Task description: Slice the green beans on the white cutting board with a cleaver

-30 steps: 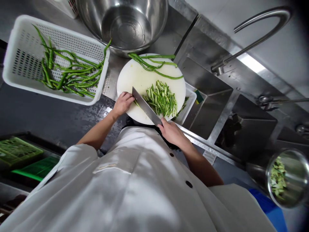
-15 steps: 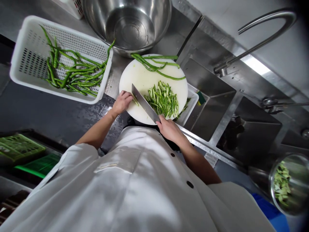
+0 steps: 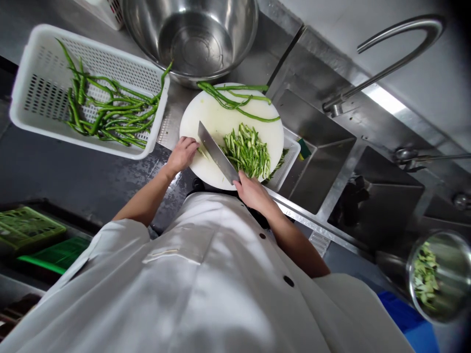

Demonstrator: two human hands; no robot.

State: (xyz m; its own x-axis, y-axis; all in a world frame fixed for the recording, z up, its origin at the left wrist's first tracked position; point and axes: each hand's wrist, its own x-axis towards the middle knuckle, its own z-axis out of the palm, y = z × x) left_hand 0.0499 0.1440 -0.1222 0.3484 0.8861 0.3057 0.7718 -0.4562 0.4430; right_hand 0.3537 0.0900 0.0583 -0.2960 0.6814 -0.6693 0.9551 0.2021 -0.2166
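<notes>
My right hand [image 3: 250, 190] is wrapped round the handle of a broad cleaver [image 3: 218, 156], its blade slanting across a round white cutting board [image 3: 221, 120]. At the board's left edge my left hand [image 3: 184, 154] has its fingers bent together on a pale green pepper piece [image 3: 203, 154], beside the blade. Right of the blade lies a heap of cut green peppers [image 3: 248, 151]. Several whole long peppers [image 3: 231, 100] lie along the board's far edge.
A white basket [image 3: 88, 147] of long green peppers stands at the left. Behind the board is a large steel bowl [image 3: 243, 29]. Sinks [image 3: 312, 117] with a curved faucet [image 3: 397, 61] are at the right; another bowl [image 3: 451, 274] holds pale green pieces.
The whole view has shifted slightly, so most things appear a little further left. The cleaver's blade lies slightly flatter to view, still beside my left hand. Both hands keep their hold.
</notes>
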